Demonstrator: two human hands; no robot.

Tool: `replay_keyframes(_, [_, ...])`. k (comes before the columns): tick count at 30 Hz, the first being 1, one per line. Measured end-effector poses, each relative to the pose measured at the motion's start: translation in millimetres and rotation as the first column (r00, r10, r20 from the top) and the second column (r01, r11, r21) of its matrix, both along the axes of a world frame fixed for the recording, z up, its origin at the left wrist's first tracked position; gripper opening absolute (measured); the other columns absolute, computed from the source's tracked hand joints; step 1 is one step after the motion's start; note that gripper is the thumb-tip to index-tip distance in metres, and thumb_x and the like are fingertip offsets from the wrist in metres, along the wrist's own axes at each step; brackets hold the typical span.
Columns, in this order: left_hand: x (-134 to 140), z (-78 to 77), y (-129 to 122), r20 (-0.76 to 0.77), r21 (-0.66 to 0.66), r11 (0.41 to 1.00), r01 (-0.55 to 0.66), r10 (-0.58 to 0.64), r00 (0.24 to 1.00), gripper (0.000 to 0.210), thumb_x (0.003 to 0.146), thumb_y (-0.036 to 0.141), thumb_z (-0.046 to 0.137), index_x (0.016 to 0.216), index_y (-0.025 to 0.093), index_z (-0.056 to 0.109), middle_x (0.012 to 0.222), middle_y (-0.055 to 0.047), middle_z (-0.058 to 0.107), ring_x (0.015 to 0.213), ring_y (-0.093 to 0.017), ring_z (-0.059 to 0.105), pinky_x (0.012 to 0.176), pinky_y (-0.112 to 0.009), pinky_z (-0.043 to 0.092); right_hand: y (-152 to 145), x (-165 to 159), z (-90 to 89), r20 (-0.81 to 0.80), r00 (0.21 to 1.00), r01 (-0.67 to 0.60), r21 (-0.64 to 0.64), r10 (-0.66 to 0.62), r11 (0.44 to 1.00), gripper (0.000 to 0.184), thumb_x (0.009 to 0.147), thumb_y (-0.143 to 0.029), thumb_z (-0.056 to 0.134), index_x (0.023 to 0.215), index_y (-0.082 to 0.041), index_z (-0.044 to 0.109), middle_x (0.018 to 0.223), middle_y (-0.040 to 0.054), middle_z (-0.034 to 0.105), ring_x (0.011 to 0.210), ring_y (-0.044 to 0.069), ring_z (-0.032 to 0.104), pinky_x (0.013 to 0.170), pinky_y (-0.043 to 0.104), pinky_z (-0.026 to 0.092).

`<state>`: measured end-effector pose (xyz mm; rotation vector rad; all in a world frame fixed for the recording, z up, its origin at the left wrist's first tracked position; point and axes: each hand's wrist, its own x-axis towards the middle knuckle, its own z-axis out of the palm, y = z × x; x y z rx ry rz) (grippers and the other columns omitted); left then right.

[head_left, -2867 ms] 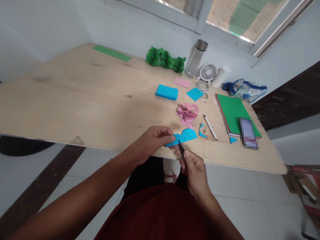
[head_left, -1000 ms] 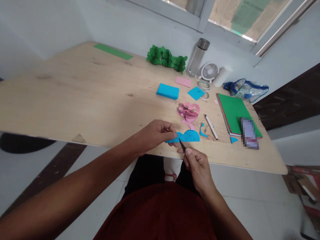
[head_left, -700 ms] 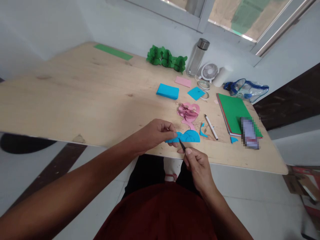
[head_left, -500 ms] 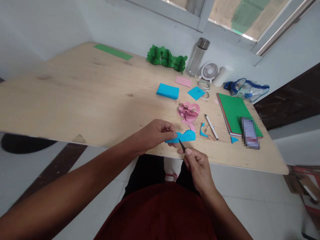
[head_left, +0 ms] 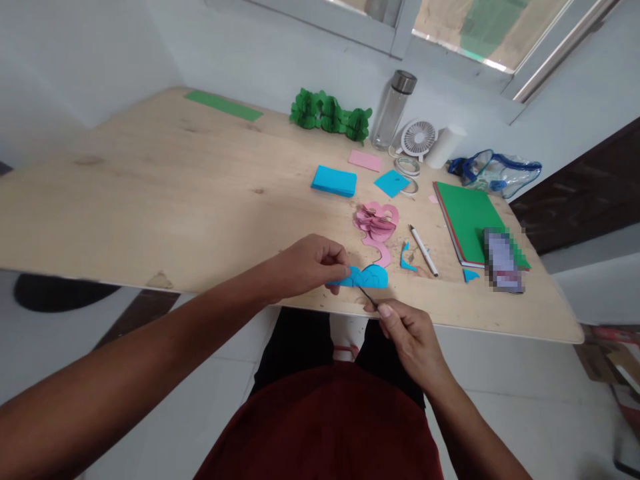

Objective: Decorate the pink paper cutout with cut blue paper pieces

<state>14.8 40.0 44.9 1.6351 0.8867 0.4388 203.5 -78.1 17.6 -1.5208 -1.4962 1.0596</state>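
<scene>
Between the thumb and fingers of my left hand [head_left: 325, 267] is a blue piece of paper [head_left: 376, 275] with a scalloped edge and curved lines on it, at the table's front edge. My right hand [head_left: 407, 333] is closed around small dark scissors [head_left: 369, 298]; their handles are hidden in the hand. The thin blades point up and left, with the tip at the lower edge of the blue paper. Just beyond it lies a pink folded paper cutout [head_left: 377, 223]. Curved blue paper scraps [head_left: 406, 259] and a white pen [head_left: 424, 251] lie to the right.
A stack of blue paper [head_left: 334, 181], a blue square [head_left: 391, 183], pink paper [head_left: 365, 160] and tape rolls [head_left: 408, 166] lie farther back. Green paper shapes [head_left: 330, 115], a bottle [head_left: 395, 110] and a fan [head_left: 419, 139] stand by the wall. A green book [head_left: 467, 223] and phone [head_left: 503, 260] lie right.
My right hand has drawn back slightly to the right and down, and more of the thin blade shows. The blue paper has shifted a little left and down in my left hand.
</scene>
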Motion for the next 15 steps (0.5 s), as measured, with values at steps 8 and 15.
replay_keyframes(8, [5.1,15.7,-0.8,-0.126,0.02,0.996,0.082,-0.079,0.989,0.019,0.072,0.022,0.057,0.054,0.015,0.057,0.051,0.002,0.061,0.053,-0.011,0.058,0.054,-0.021,0.041,7.4,6.0,0.2,0.04,0.995,-0.089,-0.009,0.089,0.996,0.038,0.093,-0.041,0.045,0.076,-0.015,0.066,0.06,-0.002,0.043,0.056,0.011,0.039,0.054,0.023,0.03])
replay_keyframes(15, [8.5,19.9,0.8,-0.149,-0.048,0.987,0.153,-0.159,0.976,0.02,0.072,0.022,0.057,0.054,0.015,0.057,0.051,0.002,0.061,0.053,-0.011,0.058,0.054,-0.021,0.042,9.9,11.3,-1.6,0.033,0.992,-0.116,-0.076,0.119,0.99,0.04,0.093,-0.044,0.045,0.081,-0.016,0.07,0.057,-0.003,0.042,0.054,0.01,0.038,0.054,0.023,0.03])
